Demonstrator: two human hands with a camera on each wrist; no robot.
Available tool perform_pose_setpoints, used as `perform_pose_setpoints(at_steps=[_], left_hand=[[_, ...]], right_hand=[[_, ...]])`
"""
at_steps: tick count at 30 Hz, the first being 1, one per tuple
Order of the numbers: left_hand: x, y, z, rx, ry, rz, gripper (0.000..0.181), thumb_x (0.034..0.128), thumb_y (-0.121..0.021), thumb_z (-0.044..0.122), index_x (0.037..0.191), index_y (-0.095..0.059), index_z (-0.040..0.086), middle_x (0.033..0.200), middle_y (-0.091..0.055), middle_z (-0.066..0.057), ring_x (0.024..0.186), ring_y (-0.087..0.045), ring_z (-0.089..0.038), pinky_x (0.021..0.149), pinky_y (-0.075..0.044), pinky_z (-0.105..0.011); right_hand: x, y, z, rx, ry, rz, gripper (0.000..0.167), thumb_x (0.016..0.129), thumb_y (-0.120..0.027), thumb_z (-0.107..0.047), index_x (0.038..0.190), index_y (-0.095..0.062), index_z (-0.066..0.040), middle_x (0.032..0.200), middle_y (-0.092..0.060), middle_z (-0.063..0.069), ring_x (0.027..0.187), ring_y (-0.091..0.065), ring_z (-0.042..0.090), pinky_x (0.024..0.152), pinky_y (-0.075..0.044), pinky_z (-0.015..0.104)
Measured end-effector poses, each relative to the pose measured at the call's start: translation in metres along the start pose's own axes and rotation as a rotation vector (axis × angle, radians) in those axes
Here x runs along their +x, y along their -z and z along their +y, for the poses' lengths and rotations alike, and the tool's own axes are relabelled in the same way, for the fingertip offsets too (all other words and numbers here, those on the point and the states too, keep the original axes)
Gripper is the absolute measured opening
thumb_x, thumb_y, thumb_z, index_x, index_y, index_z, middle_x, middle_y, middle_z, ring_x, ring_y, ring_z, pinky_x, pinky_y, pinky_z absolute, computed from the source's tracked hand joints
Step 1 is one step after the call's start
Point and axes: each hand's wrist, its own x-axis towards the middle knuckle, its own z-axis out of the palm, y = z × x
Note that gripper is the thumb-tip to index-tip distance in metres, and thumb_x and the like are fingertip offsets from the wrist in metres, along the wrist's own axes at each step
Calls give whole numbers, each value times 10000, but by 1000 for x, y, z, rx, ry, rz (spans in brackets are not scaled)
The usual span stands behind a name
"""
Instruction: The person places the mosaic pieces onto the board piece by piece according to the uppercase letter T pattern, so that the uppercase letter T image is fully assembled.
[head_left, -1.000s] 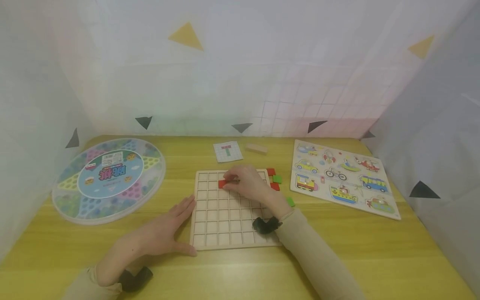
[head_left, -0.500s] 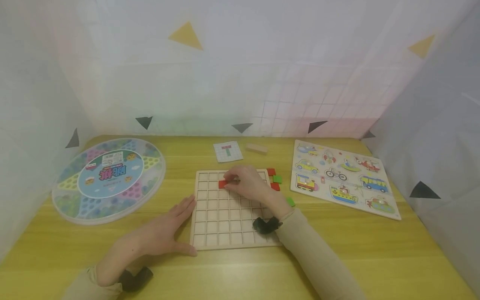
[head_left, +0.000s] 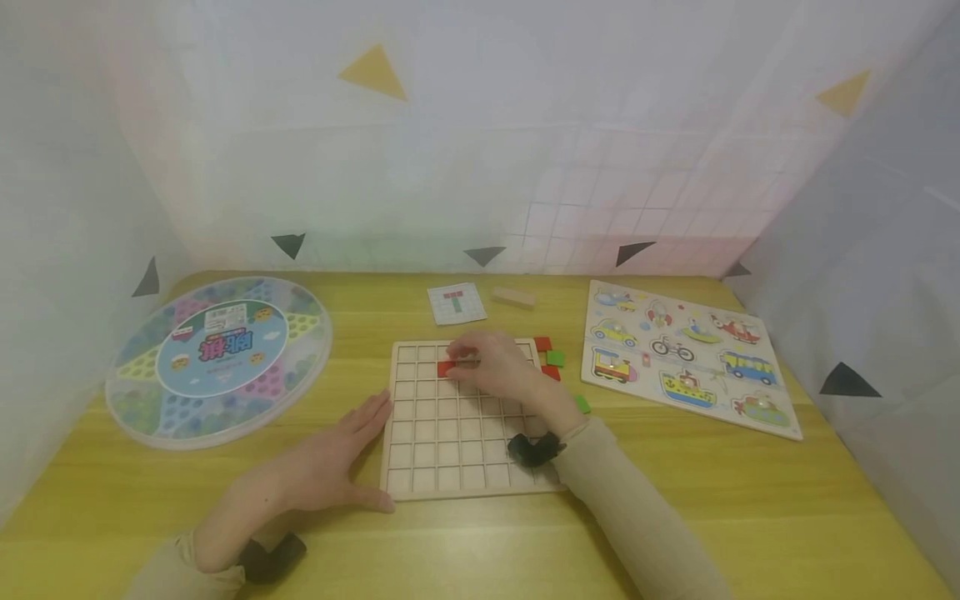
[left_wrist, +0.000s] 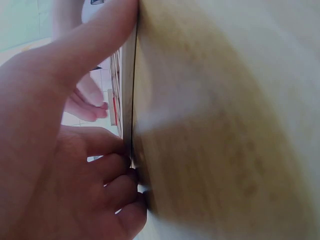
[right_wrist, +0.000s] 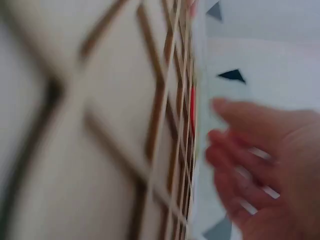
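The person's left hand [head_left: 330, 467] lies against the left edge of a wooden grid board [head_left: 423, 431], thumb spread wide from the fingers near the board's near left corner. The right hand [head_left: 495, 362] hovers over the board's far part, its thumb and bent fingers narrowly apart, holding nothing that shows, just above a red tile [head_left: 444, 369] set near the far left corner. Loose tiles [head_left: 555, 358], red and green, lie by the board's right edge. Towards the tabletop's [head_left: 480, 554] far edge sit a pattern card [head_left: 456, 303] and a wood block [head_left: 513, 297].
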Motion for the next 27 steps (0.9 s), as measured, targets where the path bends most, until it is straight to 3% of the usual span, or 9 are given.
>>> perform_pose_setpoints(at_steps=[5, 11, 19, 27], left_hand=[[-1, 0, 0, -8, 1, -6, 1221, 729, -673, 770, 1610, -152, 104, 1689, -53, -85, 1515, -169, -409, 1189, -253, -581], [0, 0, 0, -17, 4, -11, 1220, 731, -678, 763, 1612, -145, 110, 1690, -50, -85, 1516, -165, -411, 1188, -254, -584], [0, 0, -1, -23, 12, -7, 1221, 727, -674, 771, 1613, -145, 117, 1691, -45, -77, 1516, -164, -415, 1187, -256, -584], [-1, 0, 0, -27, 8, -9, 1220, 730, -678, 764, 1612, -145, 112, 1692, -36, -73, 1516, -155, -416, 1191, -246, -584]], right_hand=[[-6, 20, -2, 77, -5, 47, 359, 877, -780, -257, 1186, -713, -86, 1145, -715, 10, 1100, -629, 208, 973, -521, 411], [-17, 46, 11, 127, 17, 68, 367, 866, -791, -221, 1187, -710, -61, 1137, -728, 44, 1083, -639, 227, 977, -519, 441], [-43, 71, 38, 51, -5, 110, 357, 855, -804, -200, 1167, -720, -50, 1142, -734, 56, 1090, -650, 267, 988, -506, 509], [-68, 86, 59, 16, -43, 134, 295, 866, -796, -223, 1140, -746, -126, 1132, -741, 28, 1081, -649, 244, 968, -506, 525]])
